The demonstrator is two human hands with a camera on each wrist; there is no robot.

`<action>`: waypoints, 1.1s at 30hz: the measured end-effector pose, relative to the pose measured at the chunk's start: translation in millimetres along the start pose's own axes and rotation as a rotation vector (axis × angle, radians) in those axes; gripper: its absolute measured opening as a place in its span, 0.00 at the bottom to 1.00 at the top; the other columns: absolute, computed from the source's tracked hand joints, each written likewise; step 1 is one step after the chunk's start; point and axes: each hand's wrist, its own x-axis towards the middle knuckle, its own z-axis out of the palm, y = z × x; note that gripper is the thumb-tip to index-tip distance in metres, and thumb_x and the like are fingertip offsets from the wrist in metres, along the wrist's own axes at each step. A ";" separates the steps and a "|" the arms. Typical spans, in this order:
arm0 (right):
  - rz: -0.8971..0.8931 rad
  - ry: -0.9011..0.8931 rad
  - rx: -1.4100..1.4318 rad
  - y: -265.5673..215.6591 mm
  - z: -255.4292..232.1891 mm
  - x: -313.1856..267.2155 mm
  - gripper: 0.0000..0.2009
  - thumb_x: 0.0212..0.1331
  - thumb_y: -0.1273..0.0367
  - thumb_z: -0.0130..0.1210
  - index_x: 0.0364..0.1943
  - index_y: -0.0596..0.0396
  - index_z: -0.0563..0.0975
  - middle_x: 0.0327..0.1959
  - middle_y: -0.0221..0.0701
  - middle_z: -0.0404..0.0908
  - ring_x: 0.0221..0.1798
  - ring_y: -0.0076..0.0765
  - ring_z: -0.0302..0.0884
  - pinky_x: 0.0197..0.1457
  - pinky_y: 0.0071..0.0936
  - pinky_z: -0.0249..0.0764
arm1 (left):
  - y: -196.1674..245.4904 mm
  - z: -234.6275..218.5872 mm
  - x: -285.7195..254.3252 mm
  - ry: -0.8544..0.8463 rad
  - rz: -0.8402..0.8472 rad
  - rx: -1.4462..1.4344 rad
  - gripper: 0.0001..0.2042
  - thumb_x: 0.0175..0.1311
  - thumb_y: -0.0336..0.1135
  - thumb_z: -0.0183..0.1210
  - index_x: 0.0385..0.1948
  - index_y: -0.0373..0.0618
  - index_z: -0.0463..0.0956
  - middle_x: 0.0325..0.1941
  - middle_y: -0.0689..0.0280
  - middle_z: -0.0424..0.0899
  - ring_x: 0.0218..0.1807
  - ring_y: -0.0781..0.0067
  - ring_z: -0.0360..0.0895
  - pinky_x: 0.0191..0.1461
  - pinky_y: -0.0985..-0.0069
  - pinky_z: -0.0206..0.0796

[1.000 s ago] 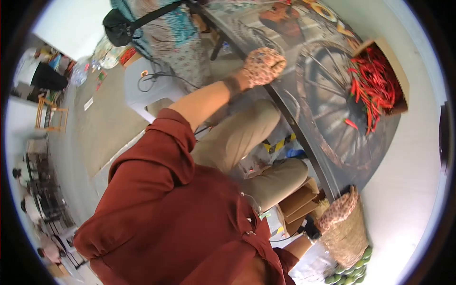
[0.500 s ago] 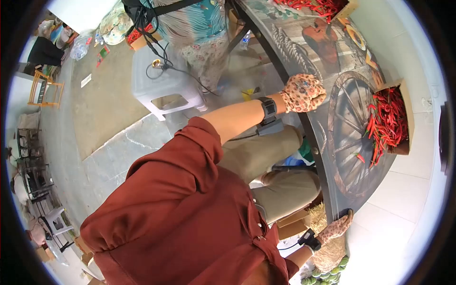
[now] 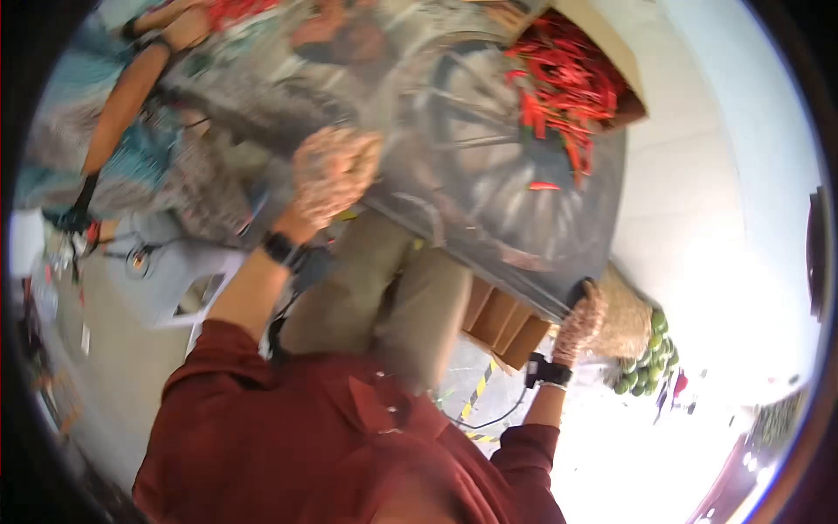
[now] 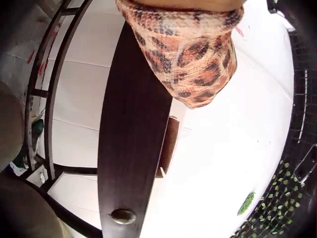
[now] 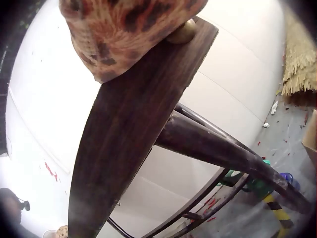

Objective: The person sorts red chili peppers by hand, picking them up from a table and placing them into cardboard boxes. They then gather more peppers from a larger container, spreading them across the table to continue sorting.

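In the head view, my left hand (image 3: 332, 175), in a leopard-print glove, is at the front edge of the dark table (image 3: 497, 271), its fingers curled. The glove is blurred there; the left wrist view shows only its back, over the dark table edge (image 4: 131, 119). My right hand (image 3: 580, 323), in a matching glove, rests on the table's right corner with its fingers stretched out. In the right wrist view, the right glove (image 5: 129, 34) lies over the table edge beside a rounded metal stud (image 5: 182, 32). Its fingertips are hidden.
A cardboard box (image 3: 602, 39) at the back right spills red chillies (image 3: 563, 74) onto the wheel-patterned tabletop. Another person's arm (image 3: 122, 113) reaches in at the left. A grey stool (image 3: 175, 279) stands left. Cardboard boxes (image 3: 502, 323), a straw bundle (image 3: 620, 323) and green round things (image 3: 646, 358) sit right.
The head view has swung, so the table and both hands sit farther left in it. The other person's arms have come into view. Both my hands stay at the table edge.
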 end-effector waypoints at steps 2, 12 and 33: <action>-0.121 -0.015 -0.144 -3.9 -2.6 4.3 0.14 0.59 0.75 0.43 0.46 0.55 0.76 0.51 0.36 0.76 0.55 0.41 0.70 0.62 0.33 0.63 | 28.4 -9.0 10.8 0.199 0.360 0.948 0.13 0.61 0.31 0.50 0.48 0.46 0.73 0.47 0.68 0.76 0.48 0.67 0.72 0.51 0.69 0.65; -0.211 -0.040 -0.270 -17.1 -12.9 13.7 0.12 0.57 0.73 0.47 0.44 0.55 0.76 0.49 0.37 0.75 0.56 0.44 0.69 0.59 0.36 0.65 | 22.2 -3.9 8.3 0.160 0.107 0.907 0.14 0.61 0.35 0.50 0.49 0.47 0.74 0.49 0.62 0.77 0.51 0.60 0.72 0.57 0.65 0.63; -0.209 -0.404 -0.243 -73.1 82.4 193.2 0.18 0.53 0.60 0.54 0.44 0.55 0.76 0.49 0.41 0.76 0.52 0.46 0.72 0.55 0.37 0.68 | 31.4 -3.7 4.1 0.103 -0.028 0.778 0.15 0.64 0.38 0.46 0.50 0.48 0.74 0.50 0.62 0.77 0.55 0.60 0.71 0.62 0.62 0.58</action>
